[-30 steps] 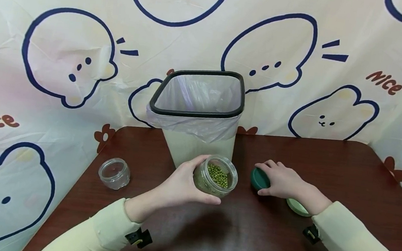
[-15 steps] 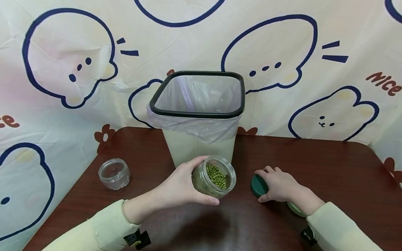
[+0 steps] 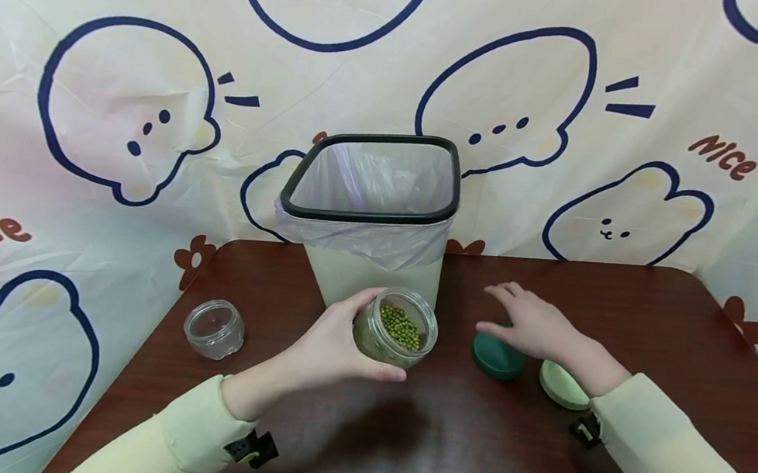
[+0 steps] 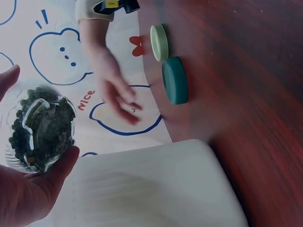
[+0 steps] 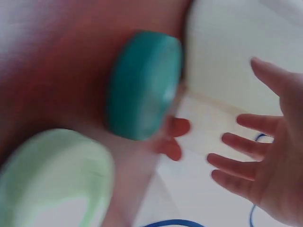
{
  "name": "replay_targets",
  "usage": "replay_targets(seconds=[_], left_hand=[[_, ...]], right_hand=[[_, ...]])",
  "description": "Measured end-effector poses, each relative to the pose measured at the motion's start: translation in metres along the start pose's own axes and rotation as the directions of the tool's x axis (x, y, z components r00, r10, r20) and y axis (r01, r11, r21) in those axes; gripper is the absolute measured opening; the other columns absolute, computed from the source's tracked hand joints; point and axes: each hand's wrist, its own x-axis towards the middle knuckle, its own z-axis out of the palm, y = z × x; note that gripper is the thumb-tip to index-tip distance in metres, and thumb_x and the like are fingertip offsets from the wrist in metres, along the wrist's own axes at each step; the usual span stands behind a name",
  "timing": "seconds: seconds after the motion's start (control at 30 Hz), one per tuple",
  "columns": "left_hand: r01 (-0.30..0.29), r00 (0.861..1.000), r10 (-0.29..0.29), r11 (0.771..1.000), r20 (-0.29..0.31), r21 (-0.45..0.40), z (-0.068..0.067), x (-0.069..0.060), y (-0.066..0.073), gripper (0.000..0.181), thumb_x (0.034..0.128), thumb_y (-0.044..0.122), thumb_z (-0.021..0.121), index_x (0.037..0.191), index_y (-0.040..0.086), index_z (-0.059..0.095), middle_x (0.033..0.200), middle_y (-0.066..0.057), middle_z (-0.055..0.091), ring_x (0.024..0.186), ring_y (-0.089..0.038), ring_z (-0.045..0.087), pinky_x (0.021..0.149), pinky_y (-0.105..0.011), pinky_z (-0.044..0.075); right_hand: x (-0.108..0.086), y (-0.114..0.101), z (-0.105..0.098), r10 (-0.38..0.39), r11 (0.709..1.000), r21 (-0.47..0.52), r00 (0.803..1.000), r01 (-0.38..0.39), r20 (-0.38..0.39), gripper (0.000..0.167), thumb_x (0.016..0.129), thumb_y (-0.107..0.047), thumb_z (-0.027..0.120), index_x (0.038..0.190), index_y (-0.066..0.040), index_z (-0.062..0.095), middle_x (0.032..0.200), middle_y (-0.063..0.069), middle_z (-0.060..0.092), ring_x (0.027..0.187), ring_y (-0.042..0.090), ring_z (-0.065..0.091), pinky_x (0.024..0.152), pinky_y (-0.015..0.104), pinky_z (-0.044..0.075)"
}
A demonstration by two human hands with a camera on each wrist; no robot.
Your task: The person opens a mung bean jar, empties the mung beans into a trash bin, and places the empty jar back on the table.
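Glass catches the light at the middle of the head view: a jar (image 3: 373, 337) of green beans (image 3: 400, 326) is held above the table (image 3: 664, 324), in front of the bin (image 3: 380, 287). It leans, its mouth facing up and back toward the person. The left hand (image 3: 331, 347) has its fingers and thumb curled round the jar's side. The right hand (image 3: 542, 327) hangs over the table just beyond the dark lid (image 3: 498, 359), fingers loosely extended, holding nothing. That lid lies flat, with the pale lid (image 3: 564, 386) near it, partly behind the right wrist. A small jar (image 3: 215, 335) stands well apart, near the table's left edge, mouth up. A thin bag (image 3: 385, 182) lines the bin, caught under its black rim (image 3: 367, 218). Behind hangs a sheet (image 3: 339, 91) printed with cartoon faces.

From the left wrist, the jar shows side on, beans heaped against the glass, thumb and finger at either side. The two lids sit just beside each other, and the right hand is apart from both.

From the right wrist, the fingers are spread, with a gap between them and the dark lid. Both lids are blurred.
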Motion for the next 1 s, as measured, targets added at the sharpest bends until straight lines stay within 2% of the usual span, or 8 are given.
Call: replay_targets(seconds=[0.13,0.27,0.47,0.63,0.73,0.83,1.0], left_hand=[[0.013,1.000,-0.013,1.000,-0.015,0.011,-0.006,-0.002,0.003,0.088,0.0603,0.026,0.094,0.136,0.014,0.050,0.117,0.004,0.061,0.106,-0.013,0.055,0.092,-0.039,0.045],[0.029,0.999,-0.028,0.999,-0.034,0.029,-0.012,-0.003,0.007,0.090,0.0604,0.027,0.093,0.137,0.012,0.048,0.119,0.002,0.059,0.108,-0.015,0.054,0.093,-0.040,0.045],[0.032,0.998,-0.029,0.998,-0.055,0.053,-0.023,-0.007,0.011,0.089,0.0614,0.029,0.093,0.137,0.012,0.048,0.118,0.002,0.061,0.106,-0.015,0.055,0.091,-0.041,0.046],[0.042,0.996,-0.036,0.996,-0.079,0.074,-0.031,-0.012,0.012,0.089,0.0605,0.030,0.093,0.137,0.015,0.049,0.117,0.003,0.062,0.104,-0.014,0.057,0.089,-0.040,0.047],[0.048,0.994,-0.039,0.995,-0.099,0.087,-0.037,-0.014,0.013,0.089,0.0602,0.030,0.093,0.136,0.015,0.049,0.116,0.003,0.062,0.104,-0.014,0.057,0.090,-0.040,0.047],[0.043,0.993,-0.032,0.995,-0.117,0.093,-0.044,-0.015,0.015,0.089,0.0601,0.030,0.093,0.136,0.015,0.049,0.116,0.002,0.062,0.105,-0.015,0.056,0.090,-0.041,0.046],[0.025,0.990,-0.014,0.996,-0.143,0.080,-0.053,-0.018,0.017,0.087,0.0617,0.026,0.093,0.136,0.016,0.049,0.115,0.003,0.062,0.104,-0.015,0.056,0.089,-0.042,0.047]], right_hand=[[0.005,-0.010,-0.026,-0.002,0.999,0.032,0.993,0.006,-0.122,0.066,0.096,-0.048,0.055,0.143,-0.003,0.044,0.142,0.024,0.042,0.126,0.042,0.044,0.095,0.059,0.041],[0.013,-0.023,-0.052,-0.018,0.998,0.050,0.973,0.030,-0.232,0.061,0.098,-0.045,0.053,0.143,-0.004,0.044,0.143,0.021,0.041,0.129,0.039,0.042,0.098,0.058,0.039],[0.025,-0.046,-0.088,-0.080,0.993,0.050,0.914,0.109,-0.398,0.051,0.099,-0.033,0.055,0.140,-0.002,0.047,0.142,0.019,0.043,0.129,0.036,0.042,0.102,0.054,0.037],[0.034,-0.071,-0.110,-0.128,0.986,0.035,0.867,0.165,-0.482,0.049,0.101,-0.033,0.051,0.140,-0.004,0.047,0.143,0.015,0.043,0.132,0.032,0.040,0.105,0.051,0.035],[0.039,-0.085,-0.119,-0.157,0.982,0.013,0.851,0.188,-0.502,0.050,0.101,-0.034,0.050,0.141,-0.005,0.047,0.144,0.015,0.042,0.134,0.030,0.038,0.106,0.049,0.035],[0.046,-0.099,-0.125,-0.168,0.982,-0.008,0.863,0.187,-0.477,0.053,0.101,-0.036,0.050,0.143,-0.005,0.045,0.146,0.015,0.040,0.135,0.030,0.036,0.106,0.049,0.034],[0.061,-0.116,-0.127,-0.152,0.988,-0.025,0.926,0.152,-0.347,0.060,0.100,-0.044,0.047,0.148,-0.008,0.039,0.151,0.014,0.033,0.139,0.031,0.029,0.110,0.049,0.027]])
